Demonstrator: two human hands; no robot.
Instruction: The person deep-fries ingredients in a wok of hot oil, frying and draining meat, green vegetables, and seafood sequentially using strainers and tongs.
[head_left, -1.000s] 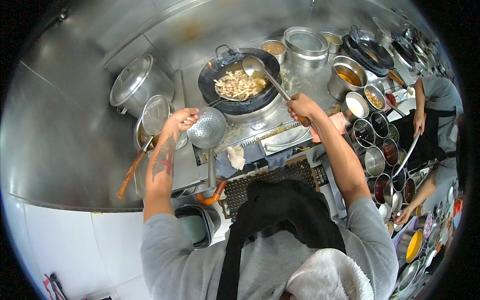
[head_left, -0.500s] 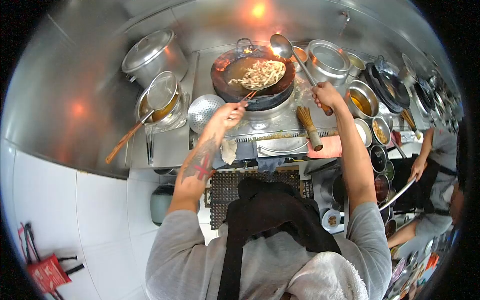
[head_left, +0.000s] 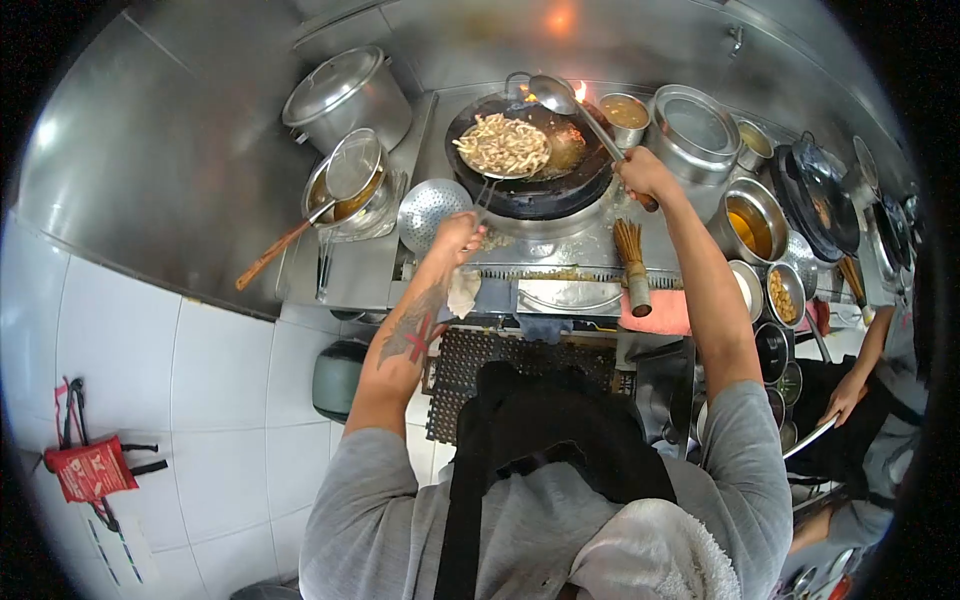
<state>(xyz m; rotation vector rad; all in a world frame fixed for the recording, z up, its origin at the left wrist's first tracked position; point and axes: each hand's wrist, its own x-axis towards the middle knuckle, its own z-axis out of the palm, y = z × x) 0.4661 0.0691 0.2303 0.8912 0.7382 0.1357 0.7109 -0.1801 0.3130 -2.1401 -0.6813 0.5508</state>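
Observation:
My left hand point(head_left: 458, 238) is closed around the thin metal handle of a round strainer point(head_left: 489, 187). Pale strips of food point(head_left: 503, 146) fill the strainer, which is over the left part of a dark wok point(head_left: 592, 160). Bubbling liquid shows in the wok to the right of the strainer. Gripped in my right hand point(head_left: 643, 176) is the wooden end of a long metal ladle point(head_left: 553, 95). The ladle's bowl is above the wok's far rim, close to a small flame. A perforated skimmer point(head_left: 430, 212) rests beside my left hand.
A large lidded pot point(head_left: 350, 100) stands left, near a sieve point(head_left: 355, 165) over a pot. A bamboo brush point(head_left: 633, 265) lies below my right hand. Pots and a bowl of orange-brown liquid point(head_left: 625, 111) line the right. Another person's hand point(head_left: 847, 397) grips a handle.
The strainer with the food has moved left across the wok and sits more level. The ladle's bowl has also shifted left. The whole view has shifted slightly.

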